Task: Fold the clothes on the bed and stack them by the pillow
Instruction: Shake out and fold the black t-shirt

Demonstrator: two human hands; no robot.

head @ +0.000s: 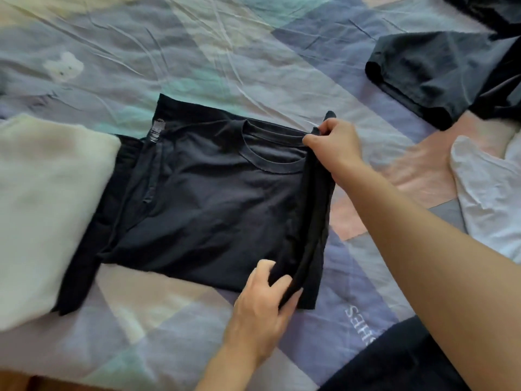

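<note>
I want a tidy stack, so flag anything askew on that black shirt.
The black T-shirt is unevenly folded: its left layers stick out in staggered strips toward the cream cloth. At its right edge, gripped by the left hand and right hand, a corner pokes up.

— Where does the T-shirt (pixel 214 198) lie?
— Flat on the bed (pixel 225 52), mid-frame, its collar toward the far side.
— And left of it?
— A folded garment (pixel 42 207), touching and overlapping the shirt's left edge.
— To the right?
— A crumpled cloth (pixel 490 198) at the frame's edge, well apart from the shirt.
— Behind?
— Another garment (pixel 434 74) lies at the far right, apart from the rest.
</note>
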